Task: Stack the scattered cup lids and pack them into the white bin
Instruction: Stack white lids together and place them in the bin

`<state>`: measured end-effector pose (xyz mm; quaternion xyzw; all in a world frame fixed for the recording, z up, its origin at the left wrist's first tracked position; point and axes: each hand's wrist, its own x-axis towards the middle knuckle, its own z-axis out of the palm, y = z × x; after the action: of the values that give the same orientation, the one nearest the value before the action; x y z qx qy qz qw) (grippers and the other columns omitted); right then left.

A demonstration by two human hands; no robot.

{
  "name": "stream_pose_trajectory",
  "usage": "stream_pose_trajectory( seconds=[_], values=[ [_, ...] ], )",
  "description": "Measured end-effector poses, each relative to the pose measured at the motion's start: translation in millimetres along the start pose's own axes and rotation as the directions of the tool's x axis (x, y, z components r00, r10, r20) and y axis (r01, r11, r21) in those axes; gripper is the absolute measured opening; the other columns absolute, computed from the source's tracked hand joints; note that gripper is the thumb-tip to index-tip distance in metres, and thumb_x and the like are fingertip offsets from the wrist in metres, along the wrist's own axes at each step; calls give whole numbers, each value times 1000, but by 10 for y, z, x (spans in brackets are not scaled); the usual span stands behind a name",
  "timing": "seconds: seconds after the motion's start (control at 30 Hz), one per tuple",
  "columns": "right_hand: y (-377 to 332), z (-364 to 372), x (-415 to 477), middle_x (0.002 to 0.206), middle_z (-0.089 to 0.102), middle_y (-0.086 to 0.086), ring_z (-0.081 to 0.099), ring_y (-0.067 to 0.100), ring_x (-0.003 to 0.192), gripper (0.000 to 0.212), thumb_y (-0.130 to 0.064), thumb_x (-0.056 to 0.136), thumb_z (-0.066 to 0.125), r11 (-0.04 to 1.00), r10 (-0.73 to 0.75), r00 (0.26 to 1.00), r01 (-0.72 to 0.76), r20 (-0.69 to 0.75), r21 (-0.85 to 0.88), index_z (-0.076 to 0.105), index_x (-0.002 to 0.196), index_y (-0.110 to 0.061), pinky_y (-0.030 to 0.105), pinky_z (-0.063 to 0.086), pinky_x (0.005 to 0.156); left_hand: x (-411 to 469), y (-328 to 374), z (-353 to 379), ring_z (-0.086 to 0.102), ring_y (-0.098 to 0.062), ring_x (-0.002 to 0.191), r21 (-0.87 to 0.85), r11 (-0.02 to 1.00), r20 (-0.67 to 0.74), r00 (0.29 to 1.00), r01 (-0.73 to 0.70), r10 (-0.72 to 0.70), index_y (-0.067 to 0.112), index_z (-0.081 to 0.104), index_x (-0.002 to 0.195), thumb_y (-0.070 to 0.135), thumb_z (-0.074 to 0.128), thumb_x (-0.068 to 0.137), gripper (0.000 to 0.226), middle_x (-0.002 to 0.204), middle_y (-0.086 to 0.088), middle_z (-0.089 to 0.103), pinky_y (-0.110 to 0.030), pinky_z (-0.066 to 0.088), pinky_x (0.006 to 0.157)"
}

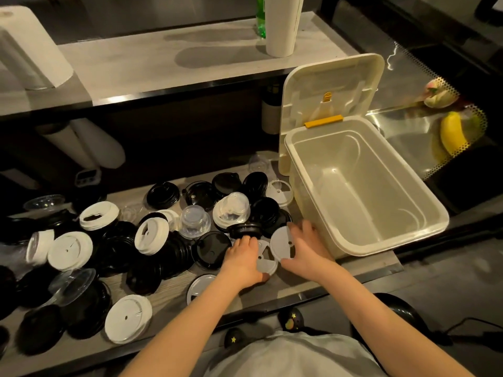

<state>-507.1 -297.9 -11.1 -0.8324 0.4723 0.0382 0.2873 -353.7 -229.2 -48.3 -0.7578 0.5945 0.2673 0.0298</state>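
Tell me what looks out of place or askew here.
The lids lie in a jumbled heap left of the white bin. A white lid leans tilted on black ones, and another stands nearly on edge. A banana on the metal counter at right seems unrelated.

Wood-grain desk (174, 292) with metal front edge, strewn from left end to middle with black lids (163, 194), white lids (128, 318) and clear dome lids (194, 221), many overlapping; small timer (87, 176) at back left; white bin (394, 164) standing at right end, hinged cover raised
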Motion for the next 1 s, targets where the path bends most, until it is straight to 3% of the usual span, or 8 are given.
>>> stream_pose_trajectory(
  seconds=[0.13,0.33,0.43,0.53,0.63,0.8,0.9,1.0],
  values=[
    [-139,-107,88,130,30,4,36,18,119,80,-25,75,72,953,-70,984,115,-167,279,30,143,-11,18,29,94,8,-120,-174,46,-23,109,-201,980,-52,999,-3,-7,16,36,114,49,74,66,70,120,-4,43,-37,46,87],
    [-292,-271,248,142,29,0,34,13,130,89,-26,75,76,866,-44,965,166,-259,471,25,147,-15,18,29,101,28,-200,-584,32,-22,125,-393,919,-254,957,31,-140,17,23,141,45,80,62,101,132,-3,28,-31,36,101],
    [-373,-354,308,146,31,-2,33,11,133,90,-30,74,78,846,-60,965,185,-256,501,26,147,-16,16,27,99,116,-229,-761,36,-21,120,-514,854,-312,909,82,-275,21,47,120,53,78,51,82,115,2,45,-26,38,92],
    [-445,-413,369,136,36,-8,37,3,120,86,-24,74,79,813,-106,961,232,-257,533,30,145,-17,6,30,90,125,-243,-895,46,-16,109,-748,661,-300,860,56,-412,18,46,106,36,85,55,67,108,1,50,-33,47,89],
    [-499,-429,448,138,35,-7,36,6,124,84,-23,74,79,798,-160,963,256,-218,545,31,144,-20,19,35,99,77,-243,-922,51,-16,100,-937,349,-185,884,-26,-429,18,40,117,17,71,81,47,115,-4,50,-31,47,82],
    [-560,-363,538,140,36,-3,35,8,128,84,-19,73,80,794,-235,952,303,-194,526,33,143,-19,19,30,103,56,-188,-946,54,-18,87,-987,68,-158,880,-143,-447,19,47,109,14,46,97,13,105,-7,56,-28,43,69],
    [-589,-334,575,136,37,-7,33,2,124,83,-18,72,80,789,-270,934,355,-234,502,34,142,-19,6,26,98,30,-148,-1006,54,-14,79,-982,-36,-152,884,-187,-442,21,50,98,19,43,99,7,93,-2,56,-27,42,67],
    [-605,-308,617,134,35,-13,32,-3,122,84,-26,73,80,795,-378,895,446,-239,411,33,143,-20,-4,24,93,1,-142,-1028,54,-13,86,-983,29,-181,906,-183,-382,17,48,109,18,51,95,14,102,-3,55,-25,43,69]
  ],
)
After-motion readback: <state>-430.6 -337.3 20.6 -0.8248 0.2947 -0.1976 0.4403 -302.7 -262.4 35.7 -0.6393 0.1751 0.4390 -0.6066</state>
